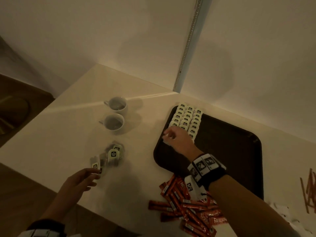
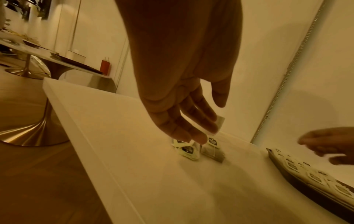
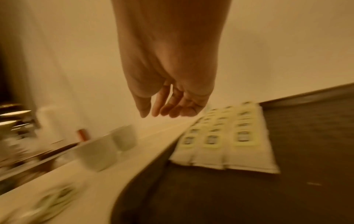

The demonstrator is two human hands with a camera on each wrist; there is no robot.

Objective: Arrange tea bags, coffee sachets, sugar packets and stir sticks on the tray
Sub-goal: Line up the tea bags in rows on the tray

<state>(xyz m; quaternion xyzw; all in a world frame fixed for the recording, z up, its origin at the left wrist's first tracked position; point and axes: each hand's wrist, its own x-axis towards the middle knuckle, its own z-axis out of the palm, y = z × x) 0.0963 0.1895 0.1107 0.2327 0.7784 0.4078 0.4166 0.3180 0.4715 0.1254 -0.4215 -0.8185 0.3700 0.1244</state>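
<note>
- Left hand: fingers extended, touching loose white paper tea bags on the pale worktop.
- Right hand: relaxed, empty, above three tea-bag rows on the dark rectangular tray.

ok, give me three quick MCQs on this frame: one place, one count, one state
1. Where are the sachets?
A. on the tray
B. on the counter, beside the tray
C. on the floor

2. How many columns do the tea bags on the tray form?
A. two
B. three
C. five

3. How do the cups sit?
A. upright
B. upside down
C. on their sides

Answers:
1. B, the red pile lies on the counter, just off the tray's near edge.
2. B, both the head and right wrist views show three columns.
3. A, both mouths face up.
</note>
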